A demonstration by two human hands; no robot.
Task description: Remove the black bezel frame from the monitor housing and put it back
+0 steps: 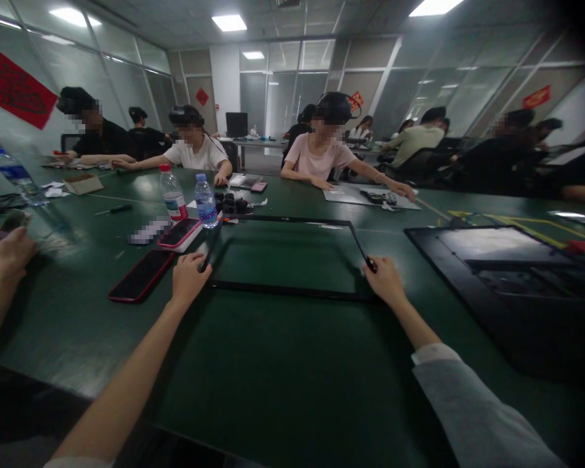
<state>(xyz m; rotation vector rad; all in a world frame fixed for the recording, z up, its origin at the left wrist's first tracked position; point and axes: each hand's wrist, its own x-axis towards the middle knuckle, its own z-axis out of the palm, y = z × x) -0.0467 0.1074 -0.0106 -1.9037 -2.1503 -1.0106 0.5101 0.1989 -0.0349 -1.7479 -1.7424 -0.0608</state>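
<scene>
A thin black screen bezel (292, 290), an open rectangle with the green tabletop showing through it, is held between my two hands. My left hand (189, 276) is closed on its left side bar. My right hand (384, 278) grips the right side bar, thumb and fingers wrapped round it. The bezel sits just above or on the table; I cannot tell whether its far edge touches. Close to my left hand lies a phone with a red edge (142, 276). To the right of my right hand is a large black panel with a lighter inset (443, 260).
Behind the phone stand a red-capped bottle (173, 195) and a blue-capped bottle (205, 201), beside another phone in a pink-white case (181, 235). A screwdriver (119, 208) lies farther left. A co-worker's hands (12, 250) are at the left edge. Several people sit around the green table (292, 370).
</scene>
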